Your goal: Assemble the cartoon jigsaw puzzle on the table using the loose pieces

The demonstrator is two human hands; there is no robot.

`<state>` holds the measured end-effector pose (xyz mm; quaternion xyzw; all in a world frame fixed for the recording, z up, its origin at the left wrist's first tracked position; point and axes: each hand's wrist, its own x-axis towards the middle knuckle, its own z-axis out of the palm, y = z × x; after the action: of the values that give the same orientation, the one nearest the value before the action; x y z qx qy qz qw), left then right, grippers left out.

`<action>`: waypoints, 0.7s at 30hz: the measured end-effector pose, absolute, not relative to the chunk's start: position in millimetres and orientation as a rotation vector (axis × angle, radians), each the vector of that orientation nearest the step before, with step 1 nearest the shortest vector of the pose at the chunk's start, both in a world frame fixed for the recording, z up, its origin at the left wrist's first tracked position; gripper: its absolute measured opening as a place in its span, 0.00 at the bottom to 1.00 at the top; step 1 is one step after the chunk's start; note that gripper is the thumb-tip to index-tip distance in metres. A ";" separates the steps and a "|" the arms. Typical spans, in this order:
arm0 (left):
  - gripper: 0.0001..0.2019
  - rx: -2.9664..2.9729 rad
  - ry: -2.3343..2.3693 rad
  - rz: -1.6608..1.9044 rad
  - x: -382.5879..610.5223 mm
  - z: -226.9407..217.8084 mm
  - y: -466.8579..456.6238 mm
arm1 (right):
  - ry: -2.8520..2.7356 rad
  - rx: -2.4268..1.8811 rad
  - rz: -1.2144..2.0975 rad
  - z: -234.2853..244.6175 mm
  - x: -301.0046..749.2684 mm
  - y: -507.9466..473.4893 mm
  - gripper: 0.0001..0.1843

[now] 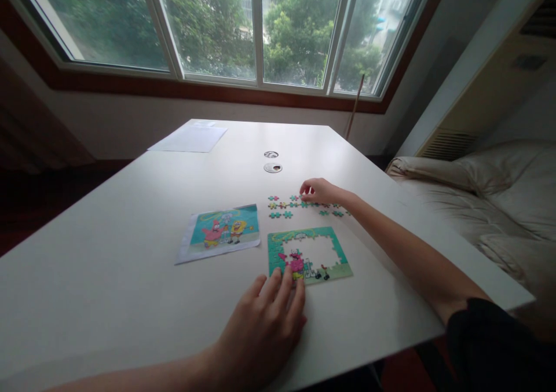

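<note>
All fingers (284,282) of L hand (264,322) lie flat, relaxed, spread, tips touching near edge of part-built puzzle (341,264), holding nothing. R hand (319,191): fingertips curled down onto loose pieces (282,207) just beyond puzzle; gripped or not, can't tell. Ref picture (221,233) lies just left of puzzle. All on white table (130,299); paper sheet (191,139) at far side.

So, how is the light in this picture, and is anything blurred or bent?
Head view, light: daylight from the window leaves the wall below it dark and a soft sheen on the white table; head view, shape: its frame leans outward, a wide-lens distortion; head view, focus: the left hand, nearest the lens, looks slightly soft.
</note>
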<state>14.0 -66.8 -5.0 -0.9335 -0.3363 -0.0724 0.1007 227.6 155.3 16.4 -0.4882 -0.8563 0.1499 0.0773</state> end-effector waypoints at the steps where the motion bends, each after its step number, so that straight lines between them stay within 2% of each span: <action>1: 0.18 -2.755 -0.988 -0.218 14.0 -4.7 -66.6 | -2.589 -1.466 0.483 17.5 225.8 158.0 0.13; 10: 0.18 -2.768 -0.995 -0.217 13.0 -4.3 -66.2 | -2.681 -1.537 0.668 26.7 219.4 166.3 0.09; 16: 0.18 -2.810 -1.003 -0.205 12.1 -5.3 -64.9 | -2.662 -1.508 0.609 26.4 220.8 162.2 0.13; 21: 0.19 -2.853 -0.988 -0.226 11.3 -7.2 -64.1 | -2.580 -1.269 0.519 35.6 221.8 129.8 0.09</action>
<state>11.3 -64.1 -7.2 -0.9408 -0.3259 -0.0746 0.0567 221.8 129.8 35.6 -0.4316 -0.8778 0.1767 0.1098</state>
